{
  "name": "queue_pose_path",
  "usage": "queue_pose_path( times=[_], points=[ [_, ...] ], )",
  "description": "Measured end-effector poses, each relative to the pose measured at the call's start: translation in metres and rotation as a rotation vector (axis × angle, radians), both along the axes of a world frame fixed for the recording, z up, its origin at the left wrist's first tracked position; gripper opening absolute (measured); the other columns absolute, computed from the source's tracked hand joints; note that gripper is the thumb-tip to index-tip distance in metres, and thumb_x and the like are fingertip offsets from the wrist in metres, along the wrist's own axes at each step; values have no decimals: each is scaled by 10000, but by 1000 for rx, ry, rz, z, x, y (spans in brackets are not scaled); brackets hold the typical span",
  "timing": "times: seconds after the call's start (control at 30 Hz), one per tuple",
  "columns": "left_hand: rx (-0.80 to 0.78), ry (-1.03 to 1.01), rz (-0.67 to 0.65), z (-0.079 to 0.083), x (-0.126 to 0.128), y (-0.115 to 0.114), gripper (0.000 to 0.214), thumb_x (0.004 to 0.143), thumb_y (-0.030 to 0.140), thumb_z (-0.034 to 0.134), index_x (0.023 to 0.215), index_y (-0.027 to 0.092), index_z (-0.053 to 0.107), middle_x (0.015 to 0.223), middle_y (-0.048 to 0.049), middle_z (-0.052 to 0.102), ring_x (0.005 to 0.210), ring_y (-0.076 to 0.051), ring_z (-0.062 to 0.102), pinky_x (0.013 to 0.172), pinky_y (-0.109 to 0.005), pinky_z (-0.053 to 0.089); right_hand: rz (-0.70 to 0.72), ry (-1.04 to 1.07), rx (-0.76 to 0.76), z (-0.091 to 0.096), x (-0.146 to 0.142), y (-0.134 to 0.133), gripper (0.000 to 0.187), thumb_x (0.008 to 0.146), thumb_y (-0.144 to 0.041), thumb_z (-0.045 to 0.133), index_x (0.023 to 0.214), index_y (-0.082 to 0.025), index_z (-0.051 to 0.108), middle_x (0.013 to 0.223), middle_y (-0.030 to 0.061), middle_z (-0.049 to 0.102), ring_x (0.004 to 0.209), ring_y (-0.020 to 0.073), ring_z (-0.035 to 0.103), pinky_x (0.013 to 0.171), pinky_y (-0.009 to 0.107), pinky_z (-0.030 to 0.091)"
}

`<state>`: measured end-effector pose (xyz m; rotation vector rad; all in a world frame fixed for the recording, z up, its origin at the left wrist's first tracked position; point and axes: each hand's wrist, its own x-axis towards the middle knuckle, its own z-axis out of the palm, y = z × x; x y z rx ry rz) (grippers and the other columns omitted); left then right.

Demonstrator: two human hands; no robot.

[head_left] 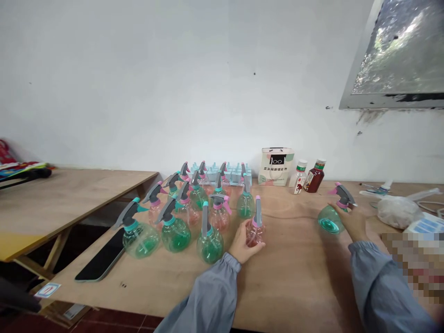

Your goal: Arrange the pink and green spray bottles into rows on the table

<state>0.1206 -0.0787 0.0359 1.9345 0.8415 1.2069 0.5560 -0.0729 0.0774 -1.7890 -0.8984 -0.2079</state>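
Bearings: 12 o'clock toward the wall, as the wearer faces. Left hand wraps the body of a round, clear pink plastic spray bottle with a grey-and-pink trigger head; bottle upright, at the near right fringe of a group of round, clear pink and green plastic spray bottles with grey trigger heads. Group spreads from 9 to 12 o'clock of that hand.

Right hand grips the neck region of a round, clear green plastic spray bottle with a pink-collared grey head, between 2 and 3 o'clock of the left, well apart. Bottle tilted, base toward 8; cannot tell if it touches the brown wooden table.

Room: plain wood runs between the two hands and on to the near edge at 6. Left edge, 8 o'clock: black-screened smartphone lies flat just beside the group. Back edge, 1 o'clock: cream printed paper bag, near two green-labelled bottles. Right side, 3 o'clock: crumpled translucent plastic bag, near the right hand.
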Motion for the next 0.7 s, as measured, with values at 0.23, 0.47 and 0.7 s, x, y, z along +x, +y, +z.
queue_pose_path(
  times=[0.23,0.47,0.7],
  points=[
    [-18,-5,-16,2,0,-2,822,660,301,830,1346,201,388,1362,-146,535,1321,-333,509,1169,-569,326,-58,-56,63,-41,-36,-25,1080,627,-888,544,1393,-130,454,1302,262,566,1201,449,551,963,601,463],
    [-23,-31,-26,1,2,-3,822,661,267,827,1357,213,394,1371,-137,540,1329,-322,511,1182,-568,318,-20,57,66,-37,-29,-7,1153,618,-803,663,1516,-191,279,1501,303,386,1354,504,406,1045,635,375],
    [-54,-66,-52,0,5,-6,814,674,253,822,1372,210,404,1358,-130,549,1316,-319,522,1174,-543,351,70,120,28,-13,8,39,1136,518,-689,755,1450,-166,371,1400,355,478,1284,532,477,1000,686,357]
  ],
)
